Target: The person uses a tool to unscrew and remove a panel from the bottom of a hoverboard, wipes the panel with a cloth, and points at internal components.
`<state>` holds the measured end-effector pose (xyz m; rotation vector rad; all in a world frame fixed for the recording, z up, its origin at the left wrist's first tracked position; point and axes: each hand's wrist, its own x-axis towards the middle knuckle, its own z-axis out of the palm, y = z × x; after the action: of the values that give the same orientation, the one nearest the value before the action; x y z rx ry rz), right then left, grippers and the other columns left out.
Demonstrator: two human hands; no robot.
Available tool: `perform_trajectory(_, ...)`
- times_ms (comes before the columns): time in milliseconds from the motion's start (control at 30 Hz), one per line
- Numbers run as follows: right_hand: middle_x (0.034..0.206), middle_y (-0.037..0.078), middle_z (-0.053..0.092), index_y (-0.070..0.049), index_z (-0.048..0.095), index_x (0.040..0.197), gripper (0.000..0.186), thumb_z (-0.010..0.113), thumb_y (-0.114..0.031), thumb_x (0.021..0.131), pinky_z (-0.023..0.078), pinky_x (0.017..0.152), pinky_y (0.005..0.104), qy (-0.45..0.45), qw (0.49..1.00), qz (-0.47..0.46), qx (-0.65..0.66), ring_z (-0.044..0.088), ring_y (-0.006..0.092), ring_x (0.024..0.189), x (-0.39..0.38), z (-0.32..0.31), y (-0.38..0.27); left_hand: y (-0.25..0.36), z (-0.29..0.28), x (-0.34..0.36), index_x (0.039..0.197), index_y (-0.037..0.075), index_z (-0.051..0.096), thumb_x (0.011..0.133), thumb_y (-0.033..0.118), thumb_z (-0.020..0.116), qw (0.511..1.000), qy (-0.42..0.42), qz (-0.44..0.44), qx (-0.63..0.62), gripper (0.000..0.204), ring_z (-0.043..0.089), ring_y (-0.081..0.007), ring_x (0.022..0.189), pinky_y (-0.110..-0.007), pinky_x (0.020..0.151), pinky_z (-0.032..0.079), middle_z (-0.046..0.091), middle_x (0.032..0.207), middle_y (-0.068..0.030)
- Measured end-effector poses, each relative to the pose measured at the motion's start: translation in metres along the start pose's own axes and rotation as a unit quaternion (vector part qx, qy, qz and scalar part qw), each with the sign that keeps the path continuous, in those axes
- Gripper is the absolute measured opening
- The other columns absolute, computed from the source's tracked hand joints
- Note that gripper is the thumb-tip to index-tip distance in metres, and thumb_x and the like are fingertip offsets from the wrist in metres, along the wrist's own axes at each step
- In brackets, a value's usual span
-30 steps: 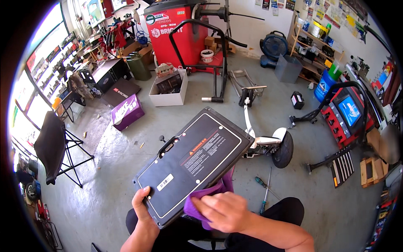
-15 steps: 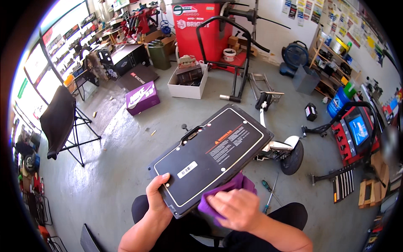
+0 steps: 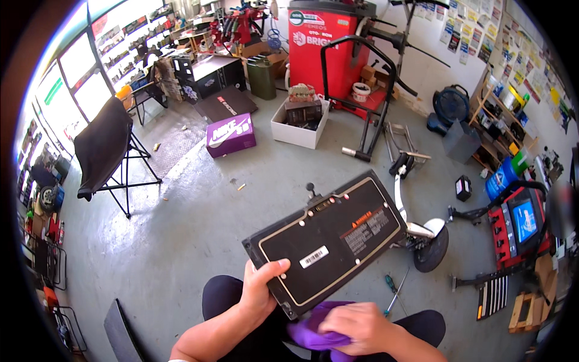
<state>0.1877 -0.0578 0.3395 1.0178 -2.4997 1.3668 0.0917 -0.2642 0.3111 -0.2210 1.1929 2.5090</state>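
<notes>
My left hand [image 3: 260, 288] grips the lower left corner of a flat black rectangular case [image 3: 338, 226], its thumb on the top face and its fingers hidden beneath. The case is held tilted above my lap. A pale line runs round its face, with a white barcode label and an orange-and-white warning label inside it. In my right hand [image 3: 362, 329] is a bunched purple cloth [image 3: 319, 332], just below the case's near edge. Motion blurs that hand slightly, and I cannot tell whether the cloth touches the case.
Screwdrivers [image 3: 395, 292] lie on the floor right of my knees, near a white-and-black wheeled frame [image 3: 431, 241]. Farther off are a purple shoebox [image 3: 231, 136], a white box of parts [image 3: 298, 130] and a folding chair [image 3: 105, 148]. A red machine [image 3: 522, 223] with a screen stands right.
The case has shifted right and down in view, turning slightly flatter. My right hand and the cloth have moved lower, away from the case's edge. The whole view has swung left.
</notes>
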Motion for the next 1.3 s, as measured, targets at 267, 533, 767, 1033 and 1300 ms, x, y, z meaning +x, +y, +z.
perform_trajectory(267, 0.09, 0.012, 0.068, 0.0, 0.07, 0.089, 0.025, 0.079, 0.003, 0.066, 0.054, 0.063, 0.0307, 0.195, 0.967, 0.064, -0.15, 0.068, 0.0231, 0.071, 0.046, -0.048, -0.03, -0.001, -0.003, -0.012, 0.115, -0.003, 0.061, 0.079, 0.009, 0.073, 0.993, -0.066, -0.006, 0.1, 0.04, 0.063, -0.0119, 0.085, -0.026, 0.075, 0.051, 0.067, 0.099, -0.0064)
perform_trajectory(533, 0.092, 0.002, 0.059, -0.009, 0.072, 0.098, 0.036, 0.074, -0.007, 0.063, 0.054, 0.063, 0.0321, 0.105, 0.964, 0.043, -0.242, 0.065, 0.0208, 0.076, 0.087, -0.017, 0.013, -0.014, -0.014, -0.017, 0.104, 0.002, 0.064, 0.083, 0.009, 0.075, 0.971, -0.135, -0.049, 0.192, 0.025, 0.063, -0.0083, 0.082, -0.027, 0.074, 0.052, 0.067, 0.095, -0.0009)
perform_trajectory(767, 0.065, 0.009, 0.054, 0.0, 0.062, 0.079, 0.022, 0.072, -0.016, 0.088, 0.042, 0.053, 0.032, 0.253, 0.909, 0.271, -0.191, 0.052, 0.0209, 0.054, -0.01, -0.065, 0.014, 0.002, -0.011, -0.016, 0.117, -0.004, 0.063, 0.079, 0.009, 0.074, 0.983, -0.081, -0.075, 0.145, 0.041, 0.064, -0.0142, 0.088, -0.03, 0.08, 0.052, 0.069, 0.102, -0.0084)
perform_trajectory(1033, 0.11, 0.006, 0.064, 0.0, 0.056, 0.121, 0.044, 0.075, -0.005, 0.082, 0.047, 0.094, 0.033, 0.523, 0.822, 0.197, 0.113, 0.061, 0.0164, 0.104, -0.137, -0.162, -0.012, -0.004, 0.008, -0.016, 0.121, -0.007, 0.058, 0.074, 0.007, 0.067, 0.995, -0.031, -0.021, 0.093, 0.051, 0.069, -0.0237, 0.09, -0.037, 0.08, 0.057, 0.069, 0.105, -0.0157)
perform_trajectory(1300, 0.112, 0.015, 0.068, -0.001, 0.066, 0.116, 0.03, 0.064, -0.004, 0.086, 0.049, 0.093, 0.0335, 0.342, 0.844, 0.338, -0.239, 0.065, 0.0261, 0.106, -0.213, -0.206, -0.01, -0.019, -0.022, -0.006, 0.117, -0.007, 0.06, 0.08, 0.009, 0.063, 0.974, 0.005, 0.007, 0.224, 0.041, 0.068, -0.0242, 0.085, -0.032, 0.072, 0.056, 0.067, 0.102, -0.0149)
